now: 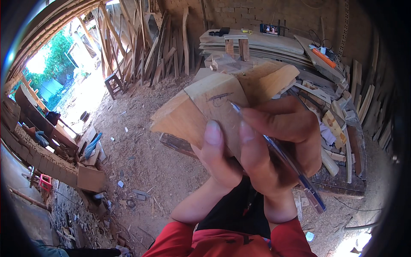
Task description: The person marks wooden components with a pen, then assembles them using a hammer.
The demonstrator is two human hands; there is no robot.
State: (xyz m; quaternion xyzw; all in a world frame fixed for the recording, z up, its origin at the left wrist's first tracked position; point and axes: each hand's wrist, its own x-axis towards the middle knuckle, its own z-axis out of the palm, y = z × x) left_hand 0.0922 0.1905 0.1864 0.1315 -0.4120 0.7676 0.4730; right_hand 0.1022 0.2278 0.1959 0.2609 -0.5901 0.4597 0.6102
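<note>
While the block is held up above the person's lap, its marked face is turned upward, showing a mark: a short dark stroke with a looser loop just below. The block's left side slopes away in pale wood, and an angled piece lies just beyond it on the right; whether the two are joined cannot be told.

The pen slants over the block from the right, tip just beside the mark; contact with the wood is unclear. The right hand has thumb and forefinger pinched together on the pen. The left hand is clamped on the block, thumb flat on the near part of the marked face, its other fingers mostly hidden behind.

As judged from this view, marking is under way: one small mark is done, the rest of that face shows no other clear line, and with the pen so close the writing may be unfinished. No cut along the mark shows.

Right of the block lie offcuts; beyond it are stacked boards carrying a phone; beyond it to the left, planks lean above the chip-strewn floor.
</note>
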